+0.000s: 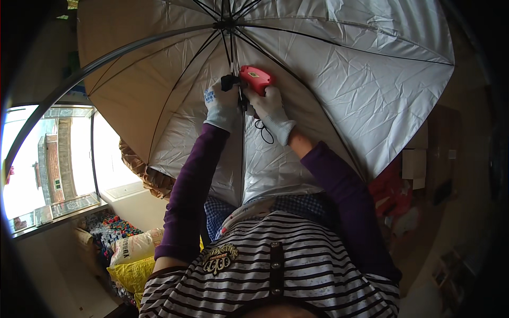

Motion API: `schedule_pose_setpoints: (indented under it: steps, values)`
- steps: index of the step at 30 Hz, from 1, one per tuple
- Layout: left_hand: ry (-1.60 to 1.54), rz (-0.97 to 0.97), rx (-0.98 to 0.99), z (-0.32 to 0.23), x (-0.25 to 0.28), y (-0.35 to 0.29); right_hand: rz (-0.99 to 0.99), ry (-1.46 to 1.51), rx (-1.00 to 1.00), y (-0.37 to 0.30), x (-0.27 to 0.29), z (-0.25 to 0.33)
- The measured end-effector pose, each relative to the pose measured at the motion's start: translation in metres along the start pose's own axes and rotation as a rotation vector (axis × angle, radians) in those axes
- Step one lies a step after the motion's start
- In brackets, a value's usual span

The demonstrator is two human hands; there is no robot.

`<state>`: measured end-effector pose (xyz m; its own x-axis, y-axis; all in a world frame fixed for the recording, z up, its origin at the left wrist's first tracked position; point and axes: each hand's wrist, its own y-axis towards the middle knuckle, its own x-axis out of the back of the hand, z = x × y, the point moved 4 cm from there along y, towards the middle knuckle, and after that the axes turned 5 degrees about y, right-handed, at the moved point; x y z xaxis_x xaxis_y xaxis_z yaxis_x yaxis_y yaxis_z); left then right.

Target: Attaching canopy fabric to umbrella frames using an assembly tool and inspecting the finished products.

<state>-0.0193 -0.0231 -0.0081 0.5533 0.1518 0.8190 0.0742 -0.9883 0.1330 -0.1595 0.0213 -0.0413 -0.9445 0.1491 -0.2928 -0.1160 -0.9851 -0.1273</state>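
An open umbrella (366, 100) spreads in front of me, its silvery inner side facing me and its dark ribs meeting at a hub near the top. Both my hands wear white gloves and meet just below the hub, at the shaft. My left hand (221, 103) is closed around a black piece (229, 82) at the shaft. Beside it, my right hand (269, 108) is closed at the lower end of a pink-red rounded object (256, 78) with a small pale label; its kind does not show. A thin black cord loop (264, 133) hangs below the right hand.
A window (53, 164) stands bright at the left. Below it lie a white sack (135, 246), a yellow bag (132, 275) and a multicoloured heap (116, 227). Brown ruffled cloth (143, 169) shows by the umbrella's left edge. Pale boxes (414, 165) and red material (389, 193) are at the right.
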Motion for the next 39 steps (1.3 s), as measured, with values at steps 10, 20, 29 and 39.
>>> schedule_pose_setpoints:
  steps: [10,20,29,39]
  values:
    - [-0.196,0.045,0.007,0.022,-0.012,0.011,0.265,0.669,-0.232,0.027,0.02,-0.032]
    - [-0.353,0.22,0.116,0.015,-0.001,0.009,0.619,0.614,-0.316,0.023,0.032,-0.006]
    - [-0.309,0.236,0.077,0.011,-0.008,0.015,0.75,-0.477,0.258,0.005,0.039,0.069]
    - [-0.28,0.258,0.069,0.026,-0.014,0.016,0.479,0.683,-0.677,0.02,0.028,0.016]
